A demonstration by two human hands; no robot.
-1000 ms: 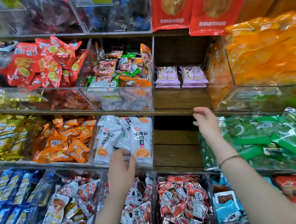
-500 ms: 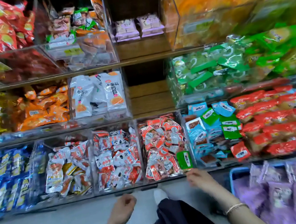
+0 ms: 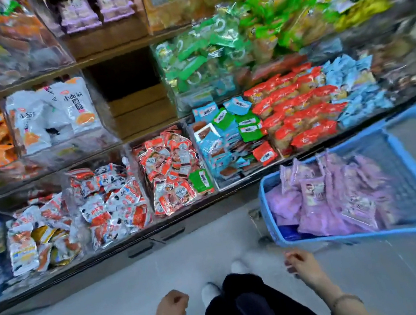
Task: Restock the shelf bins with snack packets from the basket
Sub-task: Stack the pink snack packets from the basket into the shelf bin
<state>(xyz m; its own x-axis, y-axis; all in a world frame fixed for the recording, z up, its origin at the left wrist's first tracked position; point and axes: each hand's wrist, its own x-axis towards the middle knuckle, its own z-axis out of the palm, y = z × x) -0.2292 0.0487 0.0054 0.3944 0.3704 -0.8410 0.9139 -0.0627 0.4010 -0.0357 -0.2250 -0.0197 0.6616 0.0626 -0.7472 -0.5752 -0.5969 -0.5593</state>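
Observation:
A blue plastic basket (image 3: 377, 236) stands on the floor at the right, holding several purple snack packets (image 3: 343, 195). My right hand (image 3: 301, 265) hangs just below the basket's near rim, fingers loosely curled, holding nothing. My left hand (image 3: 172, 310) is low at the bottom centre, curled into a fist and holding nothing. Two matching purple packets (image 3: 96, 9) lie on the wooden shelf at the top. Below them is a bare wooden shelf gap (image 3: 135, 100) between the clear bins.
Clear bins of snack packets fill the shelves: white and orange (image 3: 53, 116), red and white (image 3: 173, 168), green (image 3: 202, 57), red (image 3: 299, 107), light blue (image 3: 357, 90). Grey floor (image 3: 114, 294) lies in front. My dark trousers and white shoes are at the bottom centre.
Both hands have dropped from the shelf edge to low in front of my body. The view has tilted down and right, bringing the blue basket into sight.

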